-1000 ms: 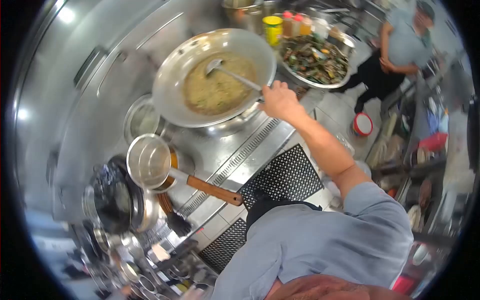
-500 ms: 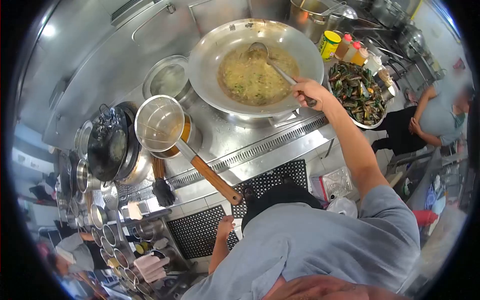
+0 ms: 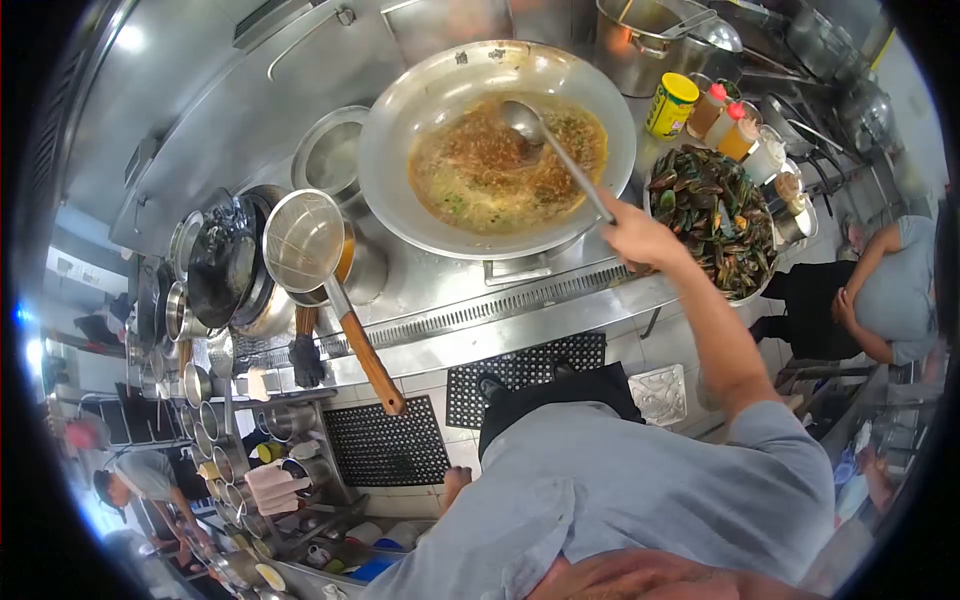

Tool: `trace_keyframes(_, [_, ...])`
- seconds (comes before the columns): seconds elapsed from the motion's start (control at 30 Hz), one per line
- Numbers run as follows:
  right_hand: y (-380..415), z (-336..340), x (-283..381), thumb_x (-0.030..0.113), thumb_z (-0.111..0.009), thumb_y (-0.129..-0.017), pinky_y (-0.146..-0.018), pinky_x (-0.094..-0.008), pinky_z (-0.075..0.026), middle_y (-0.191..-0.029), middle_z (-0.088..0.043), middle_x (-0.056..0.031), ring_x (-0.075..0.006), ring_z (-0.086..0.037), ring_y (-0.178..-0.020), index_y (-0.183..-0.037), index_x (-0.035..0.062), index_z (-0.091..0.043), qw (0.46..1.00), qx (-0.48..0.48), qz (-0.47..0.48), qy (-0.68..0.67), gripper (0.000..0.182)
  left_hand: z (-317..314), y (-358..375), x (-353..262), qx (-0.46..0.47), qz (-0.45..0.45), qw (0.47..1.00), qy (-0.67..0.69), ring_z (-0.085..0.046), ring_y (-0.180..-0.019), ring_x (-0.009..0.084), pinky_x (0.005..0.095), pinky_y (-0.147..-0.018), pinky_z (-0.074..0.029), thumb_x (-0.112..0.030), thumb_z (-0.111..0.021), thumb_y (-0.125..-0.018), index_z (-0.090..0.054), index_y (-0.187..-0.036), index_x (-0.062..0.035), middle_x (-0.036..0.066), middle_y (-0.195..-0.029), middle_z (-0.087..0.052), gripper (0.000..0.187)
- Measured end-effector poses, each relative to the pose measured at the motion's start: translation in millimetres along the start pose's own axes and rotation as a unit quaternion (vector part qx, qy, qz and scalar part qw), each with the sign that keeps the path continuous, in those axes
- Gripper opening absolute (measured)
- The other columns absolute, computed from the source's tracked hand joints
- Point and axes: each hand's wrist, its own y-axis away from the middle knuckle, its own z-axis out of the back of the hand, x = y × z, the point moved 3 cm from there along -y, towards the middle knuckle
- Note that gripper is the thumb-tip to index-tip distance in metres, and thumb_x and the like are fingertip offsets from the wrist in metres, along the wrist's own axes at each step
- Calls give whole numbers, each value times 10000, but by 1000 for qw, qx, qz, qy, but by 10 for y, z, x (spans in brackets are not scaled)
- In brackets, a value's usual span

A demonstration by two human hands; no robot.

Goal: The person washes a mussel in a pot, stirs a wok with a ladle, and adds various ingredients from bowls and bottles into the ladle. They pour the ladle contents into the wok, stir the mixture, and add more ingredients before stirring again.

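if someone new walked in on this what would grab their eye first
Most likely the huge metal wok at upper centre, where the right hand holds a ladle with its bowl in the brown and yellowish liquid. After that, probably the heap of dark shells just right of the wok, then the wooden-handled strainer to its left.

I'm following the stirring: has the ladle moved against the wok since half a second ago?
Yes: the ladle has shifted toward the near side of the wok, its bowl now farther from the far rim.
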Motion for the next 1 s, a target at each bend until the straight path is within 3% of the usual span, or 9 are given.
trace_keyframes(0.17, [-277,-281,-240,83,-505,-913,-408,-285,-456,-702,-498,-28,-107,-491,-509,-1297,2,-479,924,125,-42,-358,394,764,-509,325,-111,34,993,-7,-664,-773,339,461,-670,-538,-194,-690,-696,-672,-776,-39,181,-796,-669,175])
trace_keyframes(0.23, [-281,-356,-345,110,-514,-947,-393,-225,-449,-728,-444,-3,-73,-465,-515,-977,-22,-497,585,304,-139,-739,137,968,-597,419,-138,148,957,206,-655,-700,310,435,-633,-538,-104,-629,-737,-605,-837,35,187,-755,-643,173])
trace_keyframes(0.27, [-193,-353,-255,146,-520,-967,-386,-202,-442,-728,-432,-14,-71,-474,-521,-800,26,-424,547,309,-130,-767,227,1193,-555,350,-134,243,877,393,-644,-650,274,395,-592,-540,-49,-581,-767,-566,-882,52,174,-747,-625,154])
trace_keyframes(0.3, [-97,-354,-178,146,-520,-967,-386,-202,-442,-728,-432,-14,-71,-474,-521,-800,26,-424,548,315,-137,-763,227,1537,-482,204,-157,335,769,522,-632,-600,238,354,-551,-543,6,-533,-798,-528,-928,69,162,-739,-607,145])
trace_keyframes(0.47, [79,-148,-143,116,-560,-933,-373,-206,-409,-731,-475,-31,-70,-475,-516,-883,5,-470,657,297,-71,-690,152,1902,-409,-415,-140,199,706,665,-599,-582,151,264,-451,-507,9,-435,-938,-497,-1139,13,114,-750,-598,211])
trace_keyframes(0.57, [284,-84,-14,93,-587,-902,-373,-216,-395,-733,-500,-37,-69,-472,-510,-998,16,-489,764,240,-24,-599,156,2842,-718,-1433,-192,52,865,460,-621,-582,199,340,-540,-497,-207,-599,-960,-639,-1013,-52,117,-732,-665,169])
trace_keyframes(0.7, [446,155,355,53,-575,-859,-345,-223,-367,-707,-491,-27,-68,-460,-486,-1427,2,-376,914,110,50,-387,604,3400,-819,-1967,-176,19,907,383,-659,-724,365,403,-677,-523,-225,-633,-923,-674,-904,-30,183,-835,-682,200])
trace_keyframes(0.83, [604,481,629,45,-556,-872,-378,-243,-371,-704,-521,-19,-81,-455,-466,-1531,70,-255,988,-13,142,-58,725,2920,-746,-1562,-213,-26,910,354,-638,-684,270,363,-657,-502,-260,-669,-897,-675,-941,-2,162,-754,-661,262])
trace_keyframes(1.0, [750,354,529,71,-559,-905,-399,-266,-393,-597,-518,-2,-91,-464,-447,-1546,176,-257,938,-21,168,-303,717,1673,-321,-713,-166,92,944,269,-648,-869,436,481,-768,-521,-380,-629,-879,-671,-850,9,254,-863,-672,392])
